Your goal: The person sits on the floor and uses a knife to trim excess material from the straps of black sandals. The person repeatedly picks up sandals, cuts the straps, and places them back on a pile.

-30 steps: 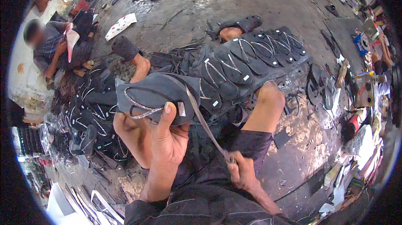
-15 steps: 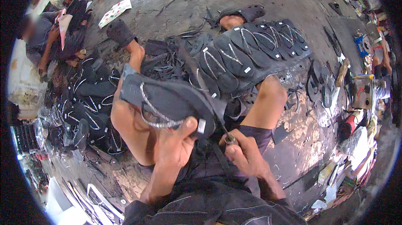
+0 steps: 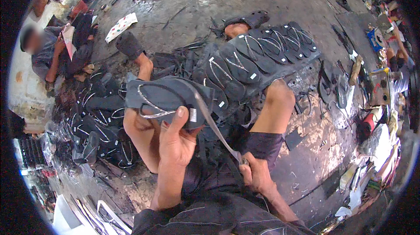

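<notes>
My left hand [image 3: 177, 145] grips a black flip-flop [image 3: 168, 92] in front of my knees, thumb on top near the heel and the other fingers underneath. A silvery beaded strap crosses the flip-flop, and a small white label sits at its heel end. Sheet material with straight edges juts out around the sole. My right hand [image 3: 258, 173] is closed around the handle of a long, thin-bladed knife [image 3: 214, 125]. Its blade slants up and left to the flip-flop's right side; whether the edge touches the sole I cannot tell.
Finished-looking flip-flops [image 3: 251, 62] lie in rows on a dark slab beyond my right knee. More flip-flops [image 3: 98, 121] are heaped left of my legs, with black scraps [image 3: 166, 61] between my feet. One person [image 3: 43, 60] sits at the left, another [image 3: 400, 66] at the right.
The flip-flop has shifted slightly left and tilted more face-on to me. The knife's blade now shows flatter and broader, and my right hand has moved a little lower.
</notes>
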The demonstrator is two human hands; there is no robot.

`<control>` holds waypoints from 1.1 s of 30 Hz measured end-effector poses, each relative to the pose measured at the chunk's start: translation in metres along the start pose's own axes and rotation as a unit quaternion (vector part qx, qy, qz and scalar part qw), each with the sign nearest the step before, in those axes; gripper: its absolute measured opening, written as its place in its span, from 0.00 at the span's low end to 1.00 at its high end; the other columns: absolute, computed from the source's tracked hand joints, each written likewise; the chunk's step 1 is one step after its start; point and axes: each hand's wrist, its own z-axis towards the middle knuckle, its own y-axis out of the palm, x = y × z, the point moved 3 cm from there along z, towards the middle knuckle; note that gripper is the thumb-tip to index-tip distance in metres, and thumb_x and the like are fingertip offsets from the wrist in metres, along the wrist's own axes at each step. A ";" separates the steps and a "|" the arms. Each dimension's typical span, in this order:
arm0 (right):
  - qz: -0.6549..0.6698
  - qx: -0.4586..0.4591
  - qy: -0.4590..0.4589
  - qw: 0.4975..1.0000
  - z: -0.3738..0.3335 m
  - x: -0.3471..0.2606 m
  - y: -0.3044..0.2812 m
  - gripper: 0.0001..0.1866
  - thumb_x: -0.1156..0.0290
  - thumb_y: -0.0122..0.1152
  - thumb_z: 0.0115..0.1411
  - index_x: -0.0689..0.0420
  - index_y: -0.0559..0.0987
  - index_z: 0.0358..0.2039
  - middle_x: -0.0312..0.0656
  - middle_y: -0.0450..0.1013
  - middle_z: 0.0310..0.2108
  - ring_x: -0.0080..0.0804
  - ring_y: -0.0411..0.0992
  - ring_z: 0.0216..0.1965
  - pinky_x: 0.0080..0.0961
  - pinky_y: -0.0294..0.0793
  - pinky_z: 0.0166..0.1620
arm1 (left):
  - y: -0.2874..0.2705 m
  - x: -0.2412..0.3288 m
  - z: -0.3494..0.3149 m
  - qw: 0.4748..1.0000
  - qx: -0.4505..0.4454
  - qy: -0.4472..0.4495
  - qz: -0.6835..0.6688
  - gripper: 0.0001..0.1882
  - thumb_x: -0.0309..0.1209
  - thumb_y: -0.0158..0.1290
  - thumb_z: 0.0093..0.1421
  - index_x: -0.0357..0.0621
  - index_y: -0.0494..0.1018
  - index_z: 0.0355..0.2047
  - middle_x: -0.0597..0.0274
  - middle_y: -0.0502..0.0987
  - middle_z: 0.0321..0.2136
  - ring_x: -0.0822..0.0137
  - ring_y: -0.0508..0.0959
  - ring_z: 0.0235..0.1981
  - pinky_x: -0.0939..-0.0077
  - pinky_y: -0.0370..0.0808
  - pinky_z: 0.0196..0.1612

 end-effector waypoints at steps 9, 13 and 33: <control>-0.061 0.031 -0.088 0.994 0.059 -0.032 -0.014 0.20 0.51 0.58 0.70 0.58 0.74 0.38 0.53 0.71 0.21 0.61 0.74 0.27 0.46 0.70 0.29 | -0.040 0.008 -0.010 0.994 -0.026 -0.020 0.102 0.28 0.26 0.62 0.63 0.43 0.67 0.62 0.57 0.80 0.47 0.59 0.84 0.46 0.56 0.89 0.41; -0.096 0.009 -0.095 0.991 0.070 -0.050 -0.020 0.22 0.48 0.59 0.69 0.57 0.74 0.38 0.53 0.71 0.21 0.60 0.74 0.27 0.47 0.69 0.29 | -0.054 0.016 -0.007 0.995 -0.025 -0.049 0.087 0.31 0.23 0.63 0.61 0.36 0.66 0.63 0.53 0.82 0.46 0.59 0.86 0.40 0.60 0.90 0.32; -0.028 -0.064 -0.112 0.991 0.128 -0.130 0.019 0.30 0.46 0.50 0.73 0.64 0.76 0.55 0.64 0.79 0.28 0.66 0.79 0.33 0.57 0.77 0.37 | -0.042 0.042 -0.036 0.966 0.001 0.140 0.216 0.59 0.29 0.71 0.46 0.60 0.46 0.72 0.59 0.65 0.60 0.56 0.73 0.56 0.57 0.81 0.53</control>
